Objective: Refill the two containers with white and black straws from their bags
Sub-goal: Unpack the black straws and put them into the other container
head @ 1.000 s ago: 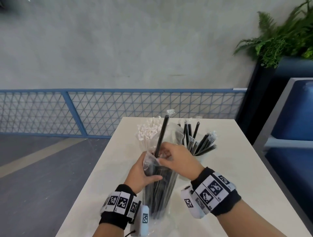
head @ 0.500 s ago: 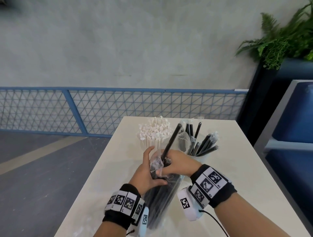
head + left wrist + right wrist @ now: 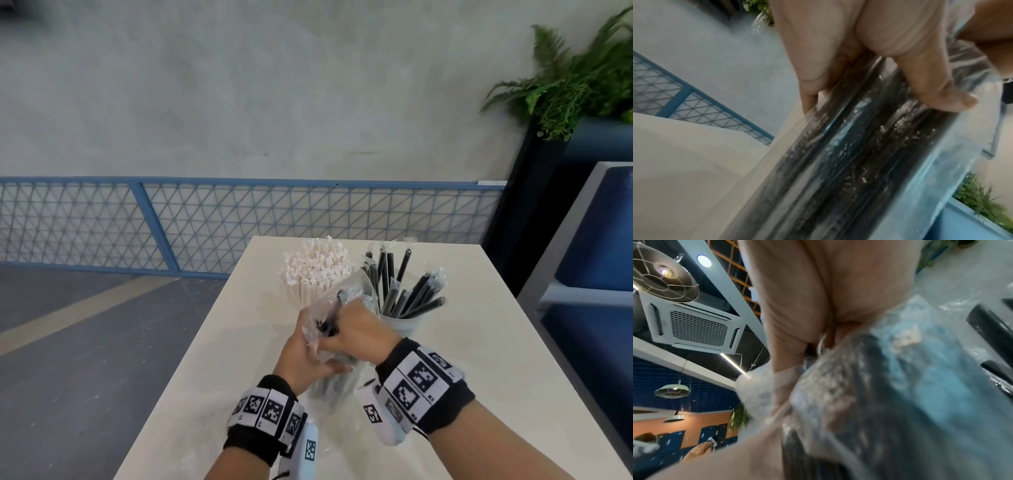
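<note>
Clear, crinkly plastic is bunching under both hands: the left hand (image 3: pixel 305 356) is wrapping its fingers and thumb round the bag of black straws (image 3: pixel 334 380) near its upper part, holding it upright on the table (image 3: pixel 479 377), while the right hand (image 3: pixel 359 329) is closing at the bag's mouth. It appears to be gripping straw tops there, though blur and film are hiding exactly what its fingers are pinching. The two hands are working close together, touching through the film.

The bag is looking light, slick and floppy, so it is likely to slide or collapse unless it is squeezed round the stiff bundle inside; the straws themselves are seeming rigid but thin, best taken near their tops, a few at a time.

Just behind the hands, the black-straw container (image 3: pixel 402 323) is standing partly filled, its wrapped straws leaning outward. Beside it, to the left, the white-straw container (image 3: pixel 308 296) is looking packed full.

Square black-and-white markers are showing on the wristbands (image 3: pixel 419 380); no brand or readable writing is appearing anywhere.
</note>
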The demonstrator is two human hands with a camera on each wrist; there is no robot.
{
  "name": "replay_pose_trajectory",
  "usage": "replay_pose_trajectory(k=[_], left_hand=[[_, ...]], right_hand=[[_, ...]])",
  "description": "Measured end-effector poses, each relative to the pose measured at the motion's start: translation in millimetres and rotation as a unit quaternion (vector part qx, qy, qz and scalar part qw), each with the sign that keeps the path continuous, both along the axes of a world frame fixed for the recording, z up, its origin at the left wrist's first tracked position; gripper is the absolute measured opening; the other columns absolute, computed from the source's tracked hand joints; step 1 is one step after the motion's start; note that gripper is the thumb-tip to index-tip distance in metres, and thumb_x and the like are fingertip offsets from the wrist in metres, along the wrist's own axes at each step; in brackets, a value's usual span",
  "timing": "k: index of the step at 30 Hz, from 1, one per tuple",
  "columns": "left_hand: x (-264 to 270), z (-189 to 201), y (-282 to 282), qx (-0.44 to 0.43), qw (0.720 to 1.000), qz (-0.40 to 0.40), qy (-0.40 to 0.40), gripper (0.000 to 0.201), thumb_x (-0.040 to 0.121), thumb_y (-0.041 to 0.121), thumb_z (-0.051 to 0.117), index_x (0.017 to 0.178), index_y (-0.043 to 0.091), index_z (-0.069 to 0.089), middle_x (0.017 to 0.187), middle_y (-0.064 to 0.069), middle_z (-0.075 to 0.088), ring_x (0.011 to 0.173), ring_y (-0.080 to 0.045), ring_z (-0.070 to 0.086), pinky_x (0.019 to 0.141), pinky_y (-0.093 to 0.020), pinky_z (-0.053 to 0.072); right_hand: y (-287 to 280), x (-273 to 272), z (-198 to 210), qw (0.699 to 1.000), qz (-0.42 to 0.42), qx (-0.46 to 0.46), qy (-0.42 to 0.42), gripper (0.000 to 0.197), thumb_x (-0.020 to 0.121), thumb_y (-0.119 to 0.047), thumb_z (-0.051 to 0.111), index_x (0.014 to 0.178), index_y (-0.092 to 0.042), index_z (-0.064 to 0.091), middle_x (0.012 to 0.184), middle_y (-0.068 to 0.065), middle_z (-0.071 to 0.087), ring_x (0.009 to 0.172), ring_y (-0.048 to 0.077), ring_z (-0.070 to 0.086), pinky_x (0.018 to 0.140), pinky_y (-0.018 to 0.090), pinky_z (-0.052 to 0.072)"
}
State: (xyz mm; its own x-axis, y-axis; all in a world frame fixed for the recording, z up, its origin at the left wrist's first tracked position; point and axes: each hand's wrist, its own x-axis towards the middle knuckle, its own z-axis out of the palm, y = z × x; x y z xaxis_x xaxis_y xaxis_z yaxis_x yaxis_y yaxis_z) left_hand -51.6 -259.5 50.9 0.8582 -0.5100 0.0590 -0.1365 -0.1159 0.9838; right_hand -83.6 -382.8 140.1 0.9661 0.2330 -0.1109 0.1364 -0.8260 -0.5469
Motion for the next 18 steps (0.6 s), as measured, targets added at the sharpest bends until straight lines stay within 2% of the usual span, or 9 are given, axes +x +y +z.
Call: replay_pose_trajectory(k=[2, 5, 8, 11, 12, 14, 15, 16, 18], left_hand=[[4.5, -4.7, -0.9, 0.008, 1.000, 0.019, 0.005, 0.095, 0.059, -0.003, 0.083, 0.133, 0.022, 0.030, 0.117, 0.006, 0.058, 0.102, 0.007, 0.060, 0.082, -0.018, 0.053], [12.5, -9.1, -4.2, 0.008, 0.999, 0.035, -0.003, 0.092, 0.061, 0.004, 0.083, 0.128, 0.039, 0.031, 0.122, 0.002, 0.058, 0.114, -0.011, 0.059, 0.093, -0.033, 0.052], [14.5, -5.1, -6.2, -0.001, 0.999, 0.050, -0.011, 0.082, 0.068, -0.006, 0.075, 0.120, 0.045, 0.036, 0.116, 0.012, 0.056, 0.114, -0.014, 0.055, 0.092, -0.032, 0.049], [12.9, 11.4, -4.4, -0.037, 0.998, 0.047, 0.001, 0.078, 0.062, 0.003, 0.080, 0.121, 0.034, 0.041, 0.106, 0.019, 0.054, 0.101, -0.005, 0.056, 0.089, -0.030, 0.047], [11.8, 16.6, -2.7, -0.025, 0.998, 0.051, -0.010, 0.080, 0.061, 0.005, 0.081, 0.127, 0.024, 0.040, 0.105, 0.018, 0.055, 0.098, -0.002, 0.056, 0.089, -0.028, 0.046], [11.5, 15.4, 2.7, -0.024, 0.999, 0.038, -0.008, 0.089, 0.056, 0.011, 0.086, 0.131, 0.014, 0.037, 0.115, 0.006, 0.060, 0.104, -0.009, 0.061, 0.091, -0.030, 0.049], [9.9, 11.4, 4.3, -0.022, 0.999, 0.023, 0.002, 0.092, 0.054, 0.011, 0.087, 0.131, 0.013, 0.036, 0.119, -0.002, 0.061, 0.108, -0.015, 0.062, 0.093, -0.032, 0.050], [7.3, 5.8, 5.2, -0.005, 1.000, 0.019, 0.004, 0.093, 0.054, 0.008, 0.088, 0.131, 0.013, 0.035, 0.120, -0.005, 0.061, 0.109, -0.015, 0.062, 0.093, -0.031, 0.051], [3.9, -4.4, 3.9, 0.029, 0.999, 0.029, -0.008, 0.089, 0.056, 0.004, 0.087, 0.128, 0.018, 0.038, 0.112, 0.000, 0.065, 0.099, -0.005, 0.066, 0.088, -0.020, 0.051]], right_hand=[[-6.8, 5.1, 3.7, 0.998, 0.012, 0.040, 0.038, 0.036, 0.084, -0.014, 0.061, 0.057, -0.020, 0.039, 0.054, -0.005, 0.042, 0.039, 0.000, 0.042, 0.043, 0.012, 0.033], [-13.9, 10.6, 10.6, 0.999, 0.023, 0.036, 0.032, 0.035, 0.081, -0.008, 0.063, 0.057, -0.021, 0.041, 0.056, -0.005, 0.044, 0.046, 0.002, 0.044, 0.047, 0.014, 0.036], [-10.9, 12.4, 12.9, 0.999, 0.027, -0.012, -0.018, 0.038, 0.077, -0.008, 0.066, 0.054, -0.022, 0.038, 0.056, -0.008, 0.040, 0.050, 0.002, 0.038, 0.045, 0.013, 0.032], [-9.5, 13.0, 19.6, 0.998, 0.011, -0.003, -0.061, 0.021, 0.077, -0.013, 0.068, 0.068, -0.011, 0.049, 0.061, -0.010, 0.042, 0.055, 0.005, 0.042, 0.047, 0.011, 0.034], [-9.4, 12.4, 22.5, 0.997, 0.010, 0.001, -0.075, 0.013, 0.077, -0.014, 0.068, 0.079, -0.009, 0.055, 0.064, -0.010, 0.045, 0.059, 0.007, 0.045, 0.049, 0.008, 0.036], [-8.7, 15.9, 18.6, 0.997, 0.005, -0.015, -0.071, 0.023, 0.079, -0.015, 0.067, 0.100, -0.006, 0.062, 0.080, -0.002, 0.059, 0.071, 0.010, 0.051, 0.058, 0.003, 0.036], [-6.1, 16.5, 13.4, 0.998, 0.005, -0.036, -0.049, 0.027, 0.082, -0.015, 0.065, 0.106, -0.005, 0.061, 0.092, 0.004, 0.063, 0.079, 0.014, 0.054, 0.066, 0.007, 0.037], [-2.2, 15.6, 7.9, 0.998, 0.005, -0.060, -0.034, 0.027, 0.085, -0.015, 0.061, 0.109, -0.003, 0.060, 0.102, 0.009, 0.065, 0.086, 0.018, 0.057, 0.074, 0.014, 0.040], [1.1, 17.4, -8.0, 0.997, -0.010, -0.077, -0.021, 0.027, 0.089, -0.019, 0.054, 0.106, 0.001, 0.060, 0.105, 0.017, 0.066, 0.096, 0.028, 0.061, 0.081, 0.025, 0.041]])
